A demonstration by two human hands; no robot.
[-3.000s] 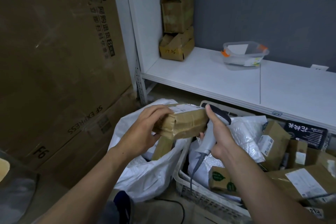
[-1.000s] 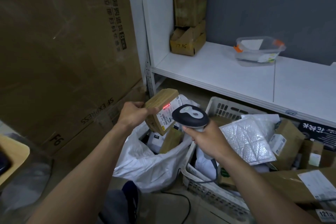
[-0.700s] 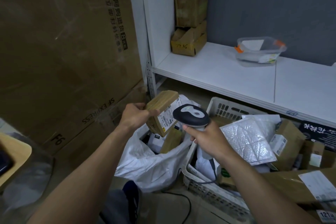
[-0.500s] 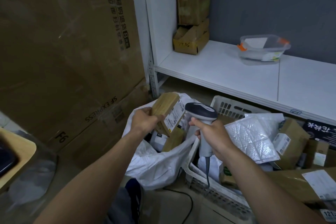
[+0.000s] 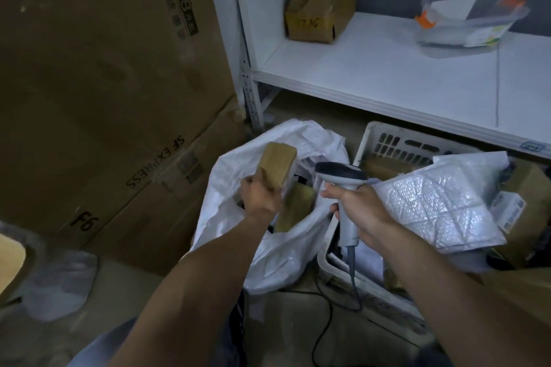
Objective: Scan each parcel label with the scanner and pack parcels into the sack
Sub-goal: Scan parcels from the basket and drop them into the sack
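Left hand (image 5: 260,195) grips parcel (image 5: 275,165) by its near end, held over the open sack (image 5: 268,247); label side blurred, probably facing right. Right hand (image 5: 360,211) wraps scanner (image 5: 343,188) handle, just right of sack, over basket (image 5: 387,140).

The left hand (image 5: 260,197) and right hand (image 5: 359,211) are bare, as are both forearms (image 5: 208,277); blue-grey clothing (image 5: 100,350) shows at 7 o'clock.

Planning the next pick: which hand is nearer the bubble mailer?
Right. The right hand, holding the scanner, is beside the bubble mailer; the left hand is over the sack.
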